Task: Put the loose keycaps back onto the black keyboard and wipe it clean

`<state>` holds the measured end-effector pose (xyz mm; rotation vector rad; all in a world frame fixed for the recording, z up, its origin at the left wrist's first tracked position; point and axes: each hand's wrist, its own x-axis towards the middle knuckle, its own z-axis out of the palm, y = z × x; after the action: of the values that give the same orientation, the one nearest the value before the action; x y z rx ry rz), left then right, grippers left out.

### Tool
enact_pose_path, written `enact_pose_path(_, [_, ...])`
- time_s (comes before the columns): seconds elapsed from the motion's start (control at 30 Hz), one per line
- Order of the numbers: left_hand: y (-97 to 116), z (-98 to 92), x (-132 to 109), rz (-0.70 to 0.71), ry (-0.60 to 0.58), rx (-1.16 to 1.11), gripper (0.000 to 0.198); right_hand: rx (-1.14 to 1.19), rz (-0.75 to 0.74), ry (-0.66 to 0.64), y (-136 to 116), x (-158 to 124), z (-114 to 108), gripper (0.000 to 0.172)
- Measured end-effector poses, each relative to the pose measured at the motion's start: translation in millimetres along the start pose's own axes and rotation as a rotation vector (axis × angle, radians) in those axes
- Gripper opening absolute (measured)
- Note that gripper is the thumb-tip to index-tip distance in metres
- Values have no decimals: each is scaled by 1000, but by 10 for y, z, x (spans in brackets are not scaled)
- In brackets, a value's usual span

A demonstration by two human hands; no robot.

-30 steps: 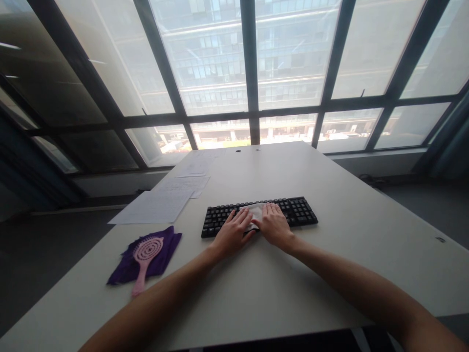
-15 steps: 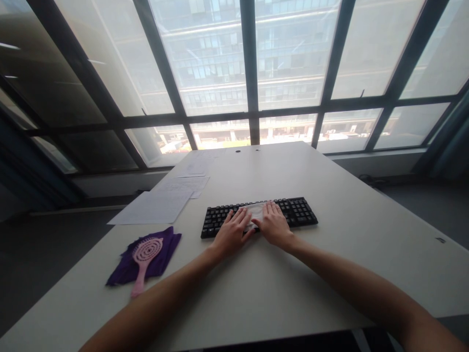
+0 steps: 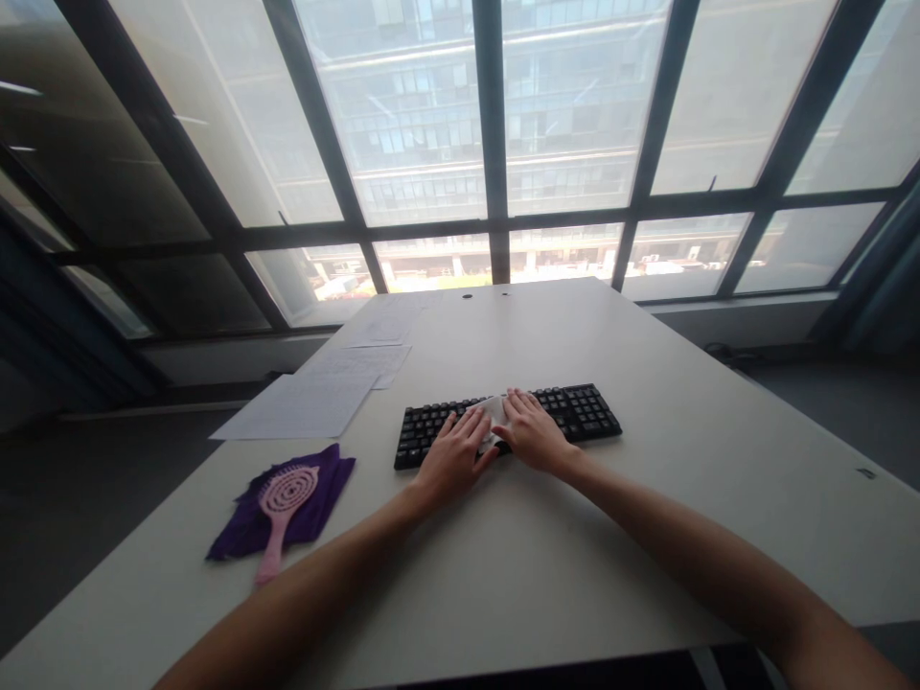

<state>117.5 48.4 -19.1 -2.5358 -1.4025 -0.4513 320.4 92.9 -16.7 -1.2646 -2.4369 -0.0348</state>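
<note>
A black keyboard (image 3: 590, 410) lies across the middle of the white table. On its keys is a crumpled white tissue (image 3: 493, 410), partly covered by my fingers. My left hand (image 3: 454, 457) rests flat on the keyboard's left-centre part, fingers stretched out, fingertips at the tissue's left edge. Flat as well, my right hand (image 3: 532, 431) lies over the tissue's right side, its fingers extended and close together. The two thumbs point towards each other near the keyboard's front edge. What lies under the palms is hidden.
A pink hairbrush (image 3: 287, 494) lies on a folded purple cloth (image 3: 327, 489) left of my left forearm. Sheets of paper (image 3: 294, 407) run along the table's left edge. Large windows (image 3: 424, 115) stand beyond the white table (image 3: 517, 594).
My right hand has slid a little to the left, closer to my left hand. Between them the tissue is now narrower and more bunched. My left hand has barely moved.
</note>
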Motion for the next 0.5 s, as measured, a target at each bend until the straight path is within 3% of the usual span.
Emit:
enact_pose_path(0.2, [-30,30,-5,-44,31,26,55,39,-74,-11,-105,3,-16,70])
enact_pose_path(0.5, [-4,-5,10,39,-22,-55,55,-32,151,-46,32,41,19,75])
